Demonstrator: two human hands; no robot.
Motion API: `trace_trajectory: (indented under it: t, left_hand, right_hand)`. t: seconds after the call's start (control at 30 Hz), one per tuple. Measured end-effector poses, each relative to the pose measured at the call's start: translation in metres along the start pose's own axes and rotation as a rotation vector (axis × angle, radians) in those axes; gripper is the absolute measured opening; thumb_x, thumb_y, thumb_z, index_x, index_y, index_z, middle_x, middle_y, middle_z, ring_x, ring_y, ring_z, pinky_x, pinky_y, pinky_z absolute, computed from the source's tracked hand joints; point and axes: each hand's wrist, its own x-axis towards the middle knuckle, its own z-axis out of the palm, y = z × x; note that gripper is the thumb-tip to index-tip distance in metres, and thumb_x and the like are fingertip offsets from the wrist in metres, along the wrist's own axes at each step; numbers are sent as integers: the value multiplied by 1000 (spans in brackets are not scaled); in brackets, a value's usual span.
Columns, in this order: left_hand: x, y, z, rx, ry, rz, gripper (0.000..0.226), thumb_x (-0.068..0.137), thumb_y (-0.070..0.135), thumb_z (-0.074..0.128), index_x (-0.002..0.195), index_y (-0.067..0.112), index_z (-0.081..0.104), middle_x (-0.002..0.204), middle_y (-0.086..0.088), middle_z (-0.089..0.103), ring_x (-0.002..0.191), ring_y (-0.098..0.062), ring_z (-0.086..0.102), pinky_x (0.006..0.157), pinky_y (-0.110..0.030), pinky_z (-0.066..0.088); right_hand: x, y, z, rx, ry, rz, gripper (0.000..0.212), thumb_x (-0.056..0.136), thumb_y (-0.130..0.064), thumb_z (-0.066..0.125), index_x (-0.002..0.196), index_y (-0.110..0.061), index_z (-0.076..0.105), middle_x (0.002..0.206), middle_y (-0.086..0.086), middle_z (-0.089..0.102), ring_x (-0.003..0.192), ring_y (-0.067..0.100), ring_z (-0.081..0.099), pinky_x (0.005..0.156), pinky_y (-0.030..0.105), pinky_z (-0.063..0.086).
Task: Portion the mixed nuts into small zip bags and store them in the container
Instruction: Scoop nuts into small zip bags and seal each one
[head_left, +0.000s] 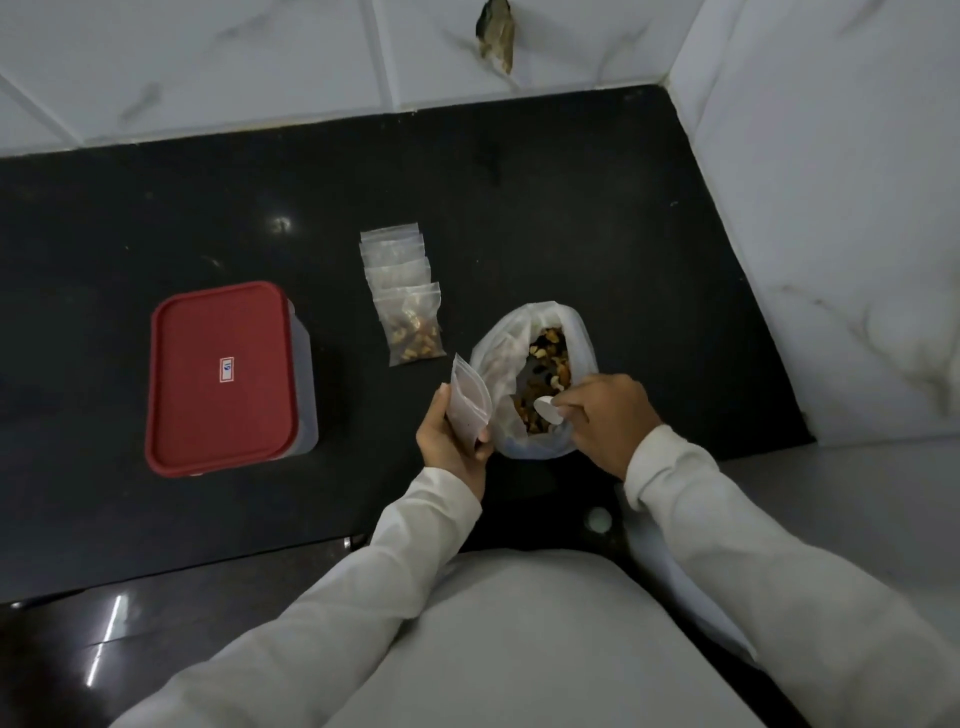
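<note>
Left hand: the left hand (452, 441) pinches an empty small zip bag (467, 402) by its lower edge, just left of centre frame, mouth pointing up. I cannot tell whether the mouth is open.
Right hand: the right hand (608, 421) has its fingers curled round a white spoon (548, 410), whose bowl sits over the nuts and looks empty.
Mixed nuts: the mixed nuts (548, 364) lie inside a large plastic bag (493, 358) standing open on the black countertop (571, 218), right of centre.
Already portioned: one filled zip bag (413, 332) lies just above the left hand, at the near end of a pile of zip bags (397, 254) that look empty.
Container: the container (221, 374) sits at the left of the frame, well apart, with its red lid on.
Risk, spill: the small bag is floppy and held from below. If its mouth sags or stays closed, a spoonful would probably scatter over the counter.
Risk, tipping: the large bag stands unsupported. A hard dig with the spoon could push its wall over.
Risk, overfill: too much in the bag might stop the zip from sealing.
Risk, storage: the lid has to come off before any bags go in.
</note>
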Motion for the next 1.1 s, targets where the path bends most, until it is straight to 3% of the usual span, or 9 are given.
trace_trajectory:
  t: [0.2,0.33,0.47,0.63,0.8,0.93,1.1]
  left_hand:
    - [4,-8,12,-70,20,8,31,96,38,49,94,11,63,66,-5,54,39,-12,40,36,-21,31]
    - [6,-7,14,-134,21,15,32,98,34,43,91,9,62,59,-5,55,36,-11,38,34,-19,28]
    - [7,-7,13,-168,-8,34,34,98,31,41,85,8,62,60,-5,57,35,-10,36,33,-18,27]
    - [11,1,10,-199,-33,27,32,97,32,41,88,10,62,66,-3,58,36,-9,36,32,-18,28]
    - [14,10,7,-192,-46,27,32,97,40,43,99,13,59,70,-2,60,39,-9,40,33,-18,29]
    - [12,16,7,-198,-50,18,32,96,41,46,105,13,58,73,-3,60,43,-11,43,34,-18,30]
    - [11,25,17,-197,-26,16,36,94,38,53,116,12,62,83,-5,58,47,-14,52,34,-19,33]
  right_hand:
    - [-5,-3,14,237,100,-9,15,82,-4,67,83,-12,80,75,9,73,66,24,67,63,38,55]
    - [-1,-7,11,468,-8,199,13,87,-12,68,91,-17,79,79,-5,75,73,5,68,72,9,50]
    - [4,-7,14,883,-140,590,13,88,-9,69,88,-20,76,72,1,73,68,11,66,70,19,54]
    - [11,-13,9,1230,-164,788,12,89,0,65,94,-5,74,92,15,72,76,15,63,75,22,57]
    - [16,-12,-1,1274,-81,844,11,89,1,63,95,-3,71,96,13,71,77,13,65,73,21,57]
    - [12,-3,-14,1261,-30,841,13,89,0,64,99,-3,72,92,12,71,80,14,65,83,27,57]
    - [9,1,-41,1318,-17,759,19,89,-2,63,107,0,71,88,8,72,78,11,65,74,22,56]
